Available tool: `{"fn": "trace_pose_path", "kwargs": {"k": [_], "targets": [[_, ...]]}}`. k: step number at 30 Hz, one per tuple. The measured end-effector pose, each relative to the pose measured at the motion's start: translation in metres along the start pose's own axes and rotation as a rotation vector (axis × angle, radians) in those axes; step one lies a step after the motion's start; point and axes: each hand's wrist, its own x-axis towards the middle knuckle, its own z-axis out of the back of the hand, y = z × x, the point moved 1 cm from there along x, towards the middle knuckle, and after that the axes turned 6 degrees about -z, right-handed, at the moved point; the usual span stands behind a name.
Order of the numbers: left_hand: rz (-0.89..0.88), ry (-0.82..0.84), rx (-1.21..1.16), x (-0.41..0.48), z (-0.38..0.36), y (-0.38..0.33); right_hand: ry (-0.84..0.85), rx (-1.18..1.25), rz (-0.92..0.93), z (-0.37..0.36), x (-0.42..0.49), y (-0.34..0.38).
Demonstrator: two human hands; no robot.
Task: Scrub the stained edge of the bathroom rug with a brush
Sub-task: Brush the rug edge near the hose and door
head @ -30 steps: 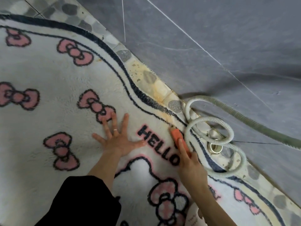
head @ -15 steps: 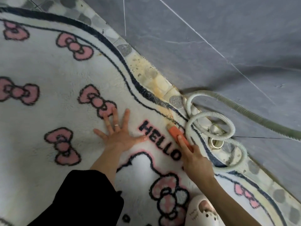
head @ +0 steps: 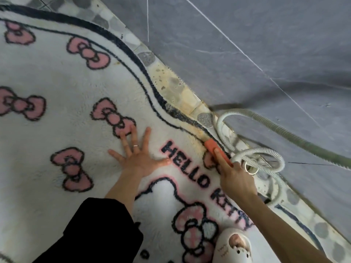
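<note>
A white fluffy rug [head: 57,88] with pink bows and black "HELLO KITTY" lettering covers the floor. Its black-lined edge [head: 195,130] by the wall carries a yellowish stain. My right hand [head: 235,179] grips an orange brush [head: 214,149], index finger along its top, its far end pressed on the stained edge. My left hand [head: 138,158] lies flat on the rug with fingers spread, left of the lettering, a ring on one finger.
A grey corrugated hose [head: 266,154] coils just right of the brush and runs off along the dark grey wall [head: 247,54]. A pebble-tile floor strip [head: 171,80], yellow-stained, borders the rug. A white clog [head: 233,247] stands at the bottom.
The brush and my right hand slid forward along the rug's edge onto the yellow stain. My left hand stayed flat in place. The view shifted so the clog came in.
</note>
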Motion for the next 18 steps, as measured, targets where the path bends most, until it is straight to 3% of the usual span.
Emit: {"fn": "trace_pose_path", "kwargs": {"k": [4,6,11,13,18], "targets": [[0.022,-0.038,0.004,0.004,-0.004,0.001,-0.124,0.144,0.111,0.026,0.070,0.103],[0.015,-0.041,-0.019,0.004,-0.004,0.001,-0.120,0.153,0.147,0.029,0.084,0.113],[-0.003,-0.008,-0.022,0.002,-0.002,0.003,-0.104,0.033,0.027,-0.015,0.011,0.002],[-0.005,-0.015,-0.020,0.003,-0.001,0.003,-0.054,0.031,0.001,-0.014,0.005,-0.006],[0.020,-0.036,-0.027,0.004,-0.005,0.001,-0.018,0.127,0.117,0.034,0.064,0.114]]}}
